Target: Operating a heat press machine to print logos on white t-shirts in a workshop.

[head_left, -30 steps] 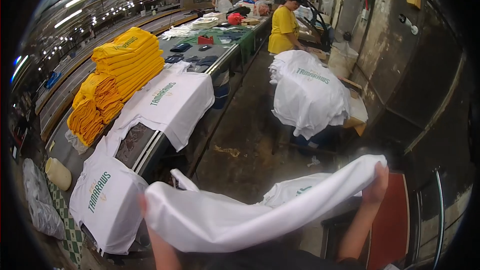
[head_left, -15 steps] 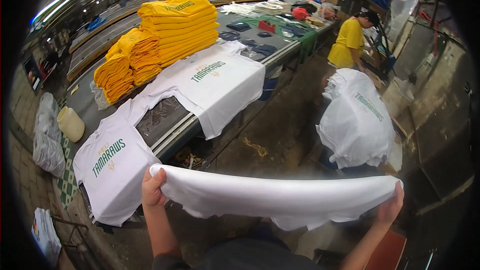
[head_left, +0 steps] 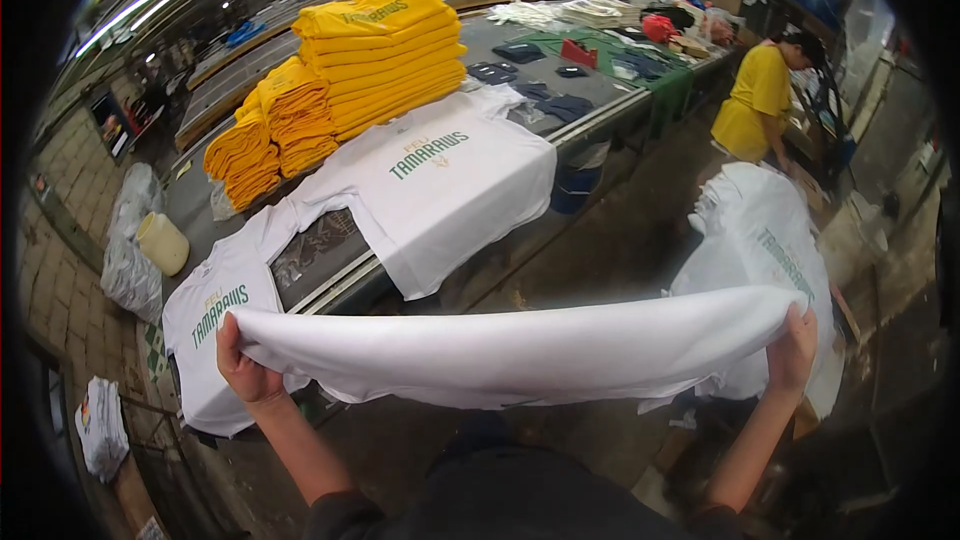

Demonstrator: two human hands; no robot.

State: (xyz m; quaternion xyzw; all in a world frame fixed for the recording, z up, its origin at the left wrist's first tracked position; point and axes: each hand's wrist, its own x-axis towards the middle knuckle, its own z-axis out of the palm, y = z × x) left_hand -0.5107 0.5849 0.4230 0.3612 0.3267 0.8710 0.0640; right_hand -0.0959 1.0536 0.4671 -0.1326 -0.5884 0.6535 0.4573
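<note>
Left hand [head_left: 243,368] and right hand [head_left: 795,348] each clench an end of the soft, light white cotton shirt [head_left: 520,350], which sags between them.

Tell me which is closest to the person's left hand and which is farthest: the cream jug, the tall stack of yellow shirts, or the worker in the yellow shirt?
From the left hand, which grips the stretched white shirt:
1. Cream jug, up and to the left, beside the table.
2. Tall stack of yellow shirts, farther up on the table.
3. Worker in the yellow shirt, far across on the right.
</note>
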